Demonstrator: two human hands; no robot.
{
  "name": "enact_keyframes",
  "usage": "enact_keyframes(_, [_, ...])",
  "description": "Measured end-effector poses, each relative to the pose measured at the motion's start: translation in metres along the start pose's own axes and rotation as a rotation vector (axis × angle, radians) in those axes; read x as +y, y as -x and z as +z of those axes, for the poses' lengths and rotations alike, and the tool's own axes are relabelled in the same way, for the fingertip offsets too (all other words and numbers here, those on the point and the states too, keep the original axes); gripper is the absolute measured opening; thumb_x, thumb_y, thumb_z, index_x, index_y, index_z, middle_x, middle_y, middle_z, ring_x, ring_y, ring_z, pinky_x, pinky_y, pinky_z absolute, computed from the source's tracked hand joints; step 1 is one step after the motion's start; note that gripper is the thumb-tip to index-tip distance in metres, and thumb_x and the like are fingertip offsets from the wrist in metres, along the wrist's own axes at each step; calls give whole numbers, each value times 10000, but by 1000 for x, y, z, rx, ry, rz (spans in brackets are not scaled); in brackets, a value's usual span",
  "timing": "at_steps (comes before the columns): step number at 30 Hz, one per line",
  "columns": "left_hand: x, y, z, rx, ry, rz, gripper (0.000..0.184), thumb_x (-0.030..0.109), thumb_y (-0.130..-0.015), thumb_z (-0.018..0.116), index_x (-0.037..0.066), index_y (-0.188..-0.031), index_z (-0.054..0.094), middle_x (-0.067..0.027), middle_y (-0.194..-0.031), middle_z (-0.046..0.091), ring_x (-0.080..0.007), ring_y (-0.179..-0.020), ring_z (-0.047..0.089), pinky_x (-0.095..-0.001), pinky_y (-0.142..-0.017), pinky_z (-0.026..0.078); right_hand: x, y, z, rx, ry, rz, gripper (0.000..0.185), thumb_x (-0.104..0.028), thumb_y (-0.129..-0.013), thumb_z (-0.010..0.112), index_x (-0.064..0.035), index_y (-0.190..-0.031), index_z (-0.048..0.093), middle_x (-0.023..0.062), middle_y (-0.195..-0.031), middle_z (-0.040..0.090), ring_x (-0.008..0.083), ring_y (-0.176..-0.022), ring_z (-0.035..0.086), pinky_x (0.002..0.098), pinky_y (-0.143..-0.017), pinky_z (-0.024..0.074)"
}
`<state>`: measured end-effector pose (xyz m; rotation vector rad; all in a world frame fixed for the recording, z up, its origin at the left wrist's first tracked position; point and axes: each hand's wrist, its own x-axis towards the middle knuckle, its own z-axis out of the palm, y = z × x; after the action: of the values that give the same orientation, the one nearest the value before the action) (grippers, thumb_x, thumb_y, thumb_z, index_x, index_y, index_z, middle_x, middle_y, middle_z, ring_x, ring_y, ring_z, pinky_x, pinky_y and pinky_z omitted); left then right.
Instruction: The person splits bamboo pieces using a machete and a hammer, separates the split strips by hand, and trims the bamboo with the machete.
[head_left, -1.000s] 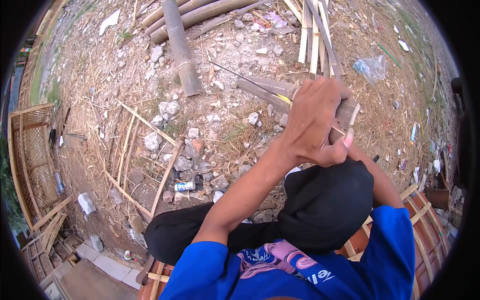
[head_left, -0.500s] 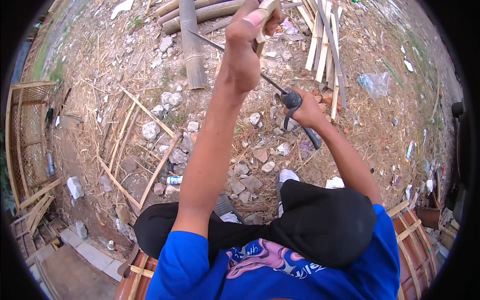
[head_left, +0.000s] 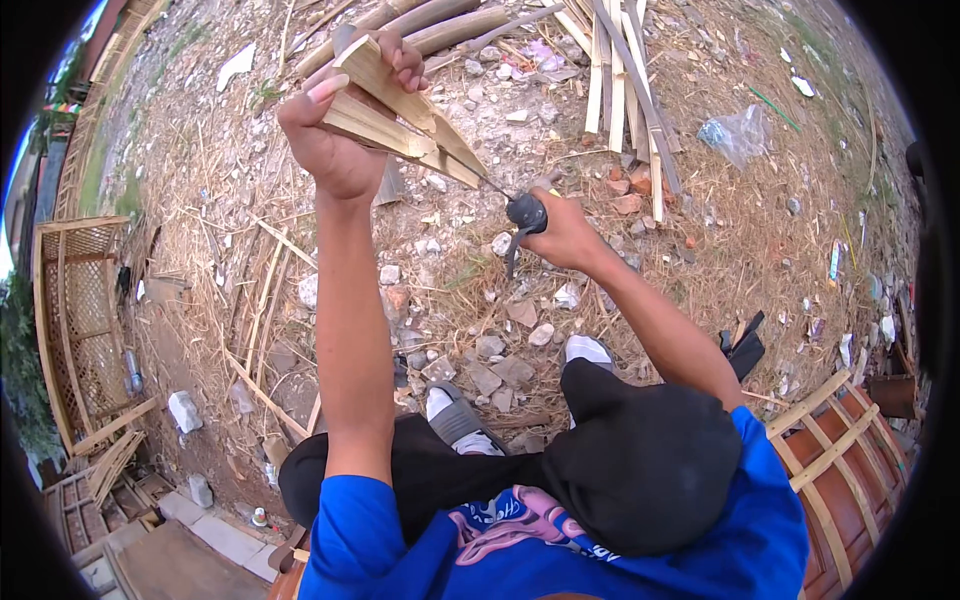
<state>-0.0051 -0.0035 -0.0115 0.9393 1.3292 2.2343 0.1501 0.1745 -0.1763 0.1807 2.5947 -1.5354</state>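
Note:
My left hand (head_left: 340, 150), raised at the upper left, is closed around a split bamboo piece (head_left: 400, 120). Its two halves spread apart at the hand and narrow together toward the lower right. My right hand (head_left: 568, 238) is wrapped round the black handle of a machete (head_left: 527, 212), from which a strap hangs. Only a short stretch of the blade shows, at the narrow end of the bamboo. The rest is hidden by the bamboo, and I cannot tell how deep it sits in the split.
Bamboo poles (head_left: 450, 32) lie at the top, with a bundle of split strips (head_left: 625, 80) to their right. Stones (head_left: 515, 370) and straw cover the ground before my feet. A lattice panel (head_left: 85, 310) stands at left. A black object (head_left: 743, 347) lies near my right arm.
My left hand has moved left and down, and the bamboo now shows as two spread halves. My right hand has shifted slightly left with the machete, whose blade is now mostly out of sight.

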Motion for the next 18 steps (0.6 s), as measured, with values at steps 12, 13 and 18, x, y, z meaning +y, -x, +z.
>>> enact_keyframes(12, [-2,15,12,18,25,81,583,521,-715,421,3,-977,475,-107,-954,444,-230,-924,432,-363,-859,347,1,12,9,62,-25,26,391,-197,-697,758,-33,-1013,595,180,-878,680,358,-852,662,424,-754,503])
enact_keyframes(13, [-3,16,13,19,46,91,600,533,-699,428,-1,-969,476,-108,-957,434,-233,-921,422,-356,-863,331,3,11,11,73,-38,18,389,-195,-691,761,-34,-1005,596,179,-871,680,359,-848,662,424,-752,504])
enact_keyframes(18, [-7,17,15,-2,54,54,606,525,-665,449,2,-971,473,-104,-939,406,-232,-904,398,-353,-862,307,7,15,12,51,-109,27,368,-180,-676,762,-32,-971,600,178,-859,681,360,-838,663,423,-745,503])
